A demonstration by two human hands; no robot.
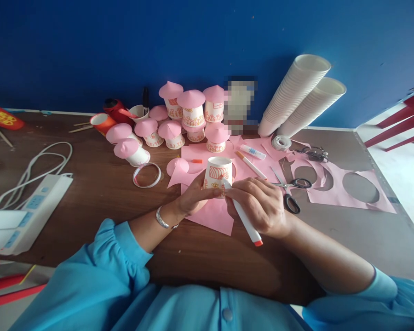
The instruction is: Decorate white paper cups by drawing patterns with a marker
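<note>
My left hand [193, 196] is wrapped round the lower left side of a white paper cup [220, 165], which stands upright above the pink paper. The cup bears a red-lined window drawing and small flowers in orange and yellow. Between the fingers of my right hand [258, 204] is a thick white marker [245, 221] with a red end; its tip is at the cup's right side. Just beyond the cup lie a marker with an orange cap [251, 165], a loose red cap [195, 161] and a pink paper cone [178, 166].
Several decorated cups with pink cone roofs [192, 108] stand by the blue wall. Tall cup stacks [296, 87] lean at the back right. Scissors [290, 185] and cut pink paper [334, 184] lie right; a tape ring [146, 175] and power strip [34, 211] lie left.
</note>
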